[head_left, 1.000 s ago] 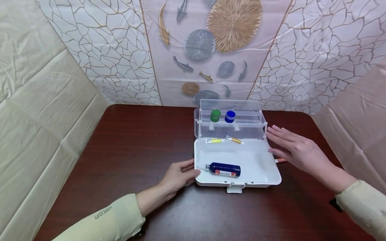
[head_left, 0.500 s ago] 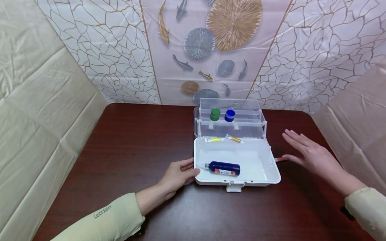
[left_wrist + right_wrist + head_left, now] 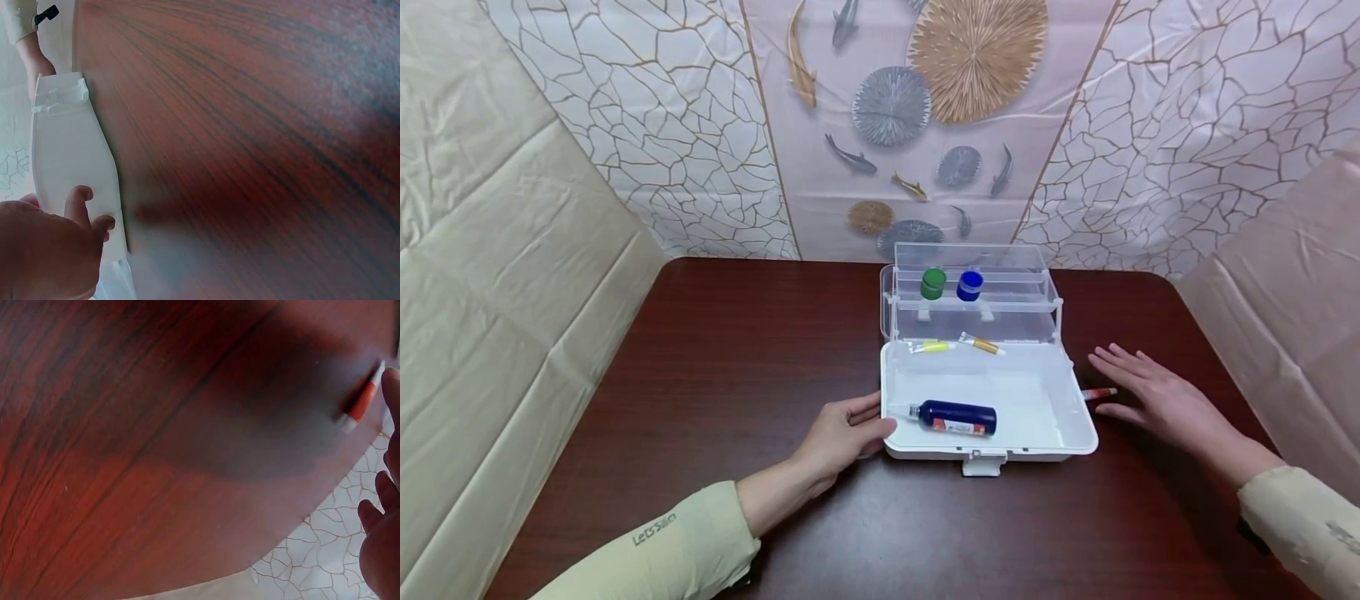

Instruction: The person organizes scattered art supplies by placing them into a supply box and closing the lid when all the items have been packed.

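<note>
Gripping the white plastic box (image 3: 1030,408) by its left wall, my left hand (image 3: 844,433) probably steadies it; inside lies one dark-blue plastic bottle (image 3: 958,417). Outside at right, one slim orange-red tube (image 3: 1099,393) lies near my empty right hand (image 3: 1165,406), straight-fingered, thumb parted perhaps to fit it.

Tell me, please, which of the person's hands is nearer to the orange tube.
Right. The right hand is just beside the orange tube; the left hand is across the white box, holding its opposite edge.
</note>
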`<state>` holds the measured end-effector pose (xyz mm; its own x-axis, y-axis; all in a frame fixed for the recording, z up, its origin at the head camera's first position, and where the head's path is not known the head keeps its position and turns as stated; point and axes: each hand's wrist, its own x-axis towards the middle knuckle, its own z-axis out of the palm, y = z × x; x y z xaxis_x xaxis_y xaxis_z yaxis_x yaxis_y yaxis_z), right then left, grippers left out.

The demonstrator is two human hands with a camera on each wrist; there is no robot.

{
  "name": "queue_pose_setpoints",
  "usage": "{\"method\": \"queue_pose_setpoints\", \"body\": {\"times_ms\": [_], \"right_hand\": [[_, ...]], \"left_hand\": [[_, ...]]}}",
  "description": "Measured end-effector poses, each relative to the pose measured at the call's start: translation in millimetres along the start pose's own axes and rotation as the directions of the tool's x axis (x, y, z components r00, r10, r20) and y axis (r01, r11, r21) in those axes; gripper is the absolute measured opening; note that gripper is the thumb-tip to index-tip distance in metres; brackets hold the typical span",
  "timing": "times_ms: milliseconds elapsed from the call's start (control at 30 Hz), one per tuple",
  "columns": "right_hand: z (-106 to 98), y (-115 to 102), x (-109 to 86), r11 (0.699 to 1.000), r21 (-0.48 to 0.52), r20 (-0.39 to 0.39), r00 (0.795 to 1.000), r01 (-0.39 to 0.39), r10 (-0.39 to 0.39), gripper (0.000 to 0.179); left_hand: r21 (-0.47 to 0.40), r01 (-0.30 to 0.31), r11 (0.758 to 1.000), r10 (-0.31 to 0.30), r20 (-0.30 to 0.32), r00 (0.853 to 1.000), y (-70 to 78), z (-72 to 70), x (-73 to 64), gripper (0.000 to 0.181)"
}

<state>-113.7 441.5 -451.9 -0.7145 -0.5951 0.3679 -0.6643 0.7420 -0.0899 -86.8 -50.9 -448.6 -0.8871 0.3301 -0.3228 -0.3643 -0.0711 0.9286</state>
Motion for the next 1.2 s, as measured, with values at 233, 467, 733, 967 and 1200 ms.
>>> {"method": "queue_pose_setpoints", "body": {"times_ms": [233, 467, 733, 967, 1200], "right_hand": [[9, 0, 1.3, 0.998, -0.02, 0.037, 0.997, -0.06, 0.06, 0.072], [13, -3, 4.2, 0.994, -0.035, 0.07, 0.991, -0.108, 0.11, 0.058], [15, -5, 3.7, 0.987, -0.049, 0.091, 0.983, -0.155, 0.159, 0.047], [17, -4, 3.1, 0.992, -0.071, 0.047, 0.993, -0.106, 0.11, 0.043], [20, -6, 3.2, 0.991, -0.077, 0.008, 0.994, -0.105, 0.106, 0.043]], "left_hand": [[0.008, 0.002, 1.0, -0.002, -0.002, 1.0, -0.3, 0.2, 0.0, 0.06], [0.008, -0.003, 1.0, 0.003, 0.005, 1.0, -0.6, -0.4, 0.2, 0.06], [0.006, -0.006, 1.0, 0.006, 0.005, 1.0, -0.5, -0.6, 0.6, 0.06], [0.014, -0.001, 1.0, 0.001, 0.003, 1.0, -1.2, 0.1, 1.1, 0.06], [0.025, 0.0, 1.0, 0.0, -0.002, 1.0, -0.7, 0.7, 0.4, 0.059]]}}
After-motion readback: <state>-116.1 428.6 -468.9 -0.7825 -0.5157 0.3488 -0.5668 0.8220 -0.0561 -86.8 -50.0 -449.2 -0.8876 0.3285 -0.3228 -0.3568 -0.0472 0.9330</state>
